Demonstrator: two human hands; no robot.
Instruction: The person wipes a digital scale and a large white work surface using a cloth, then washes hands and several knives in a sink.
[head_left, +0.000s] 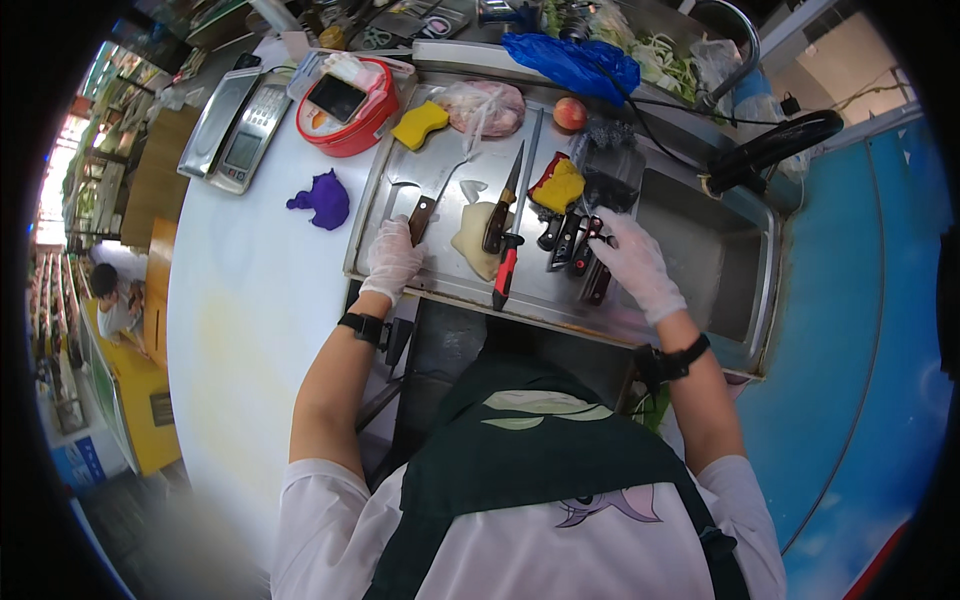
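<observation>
My left hand (393, 258), in a clear glove, closes at the end of a wooden-handled tool (422, 218) with a thin metal shaft, at the tray's left side. My right hand (640, 262), also gloved, pinches one of several black-handled knives (566, 240) that lie together at the right; part of the grip is hidden. Between the hands lie a dark-handled pointed knife (496, 226), a long sharpening steel (507, 270) with a red and black handle, and a pale flat piece (473, 243). A yellow and red sponge (558, 185) rests above the black handles.
The metal tray (440, 278) adjoins a sink basin (690, 240) with a black tap (775, 148). Behind are a yellow sponge (420, 125), bagged meat (485, 107), a round fruit (570, 114) and a blue bag (570, 65). Leftward are a red tub (350, 140), purple cloth (323, 200) and scale (240, 145).
</observation>
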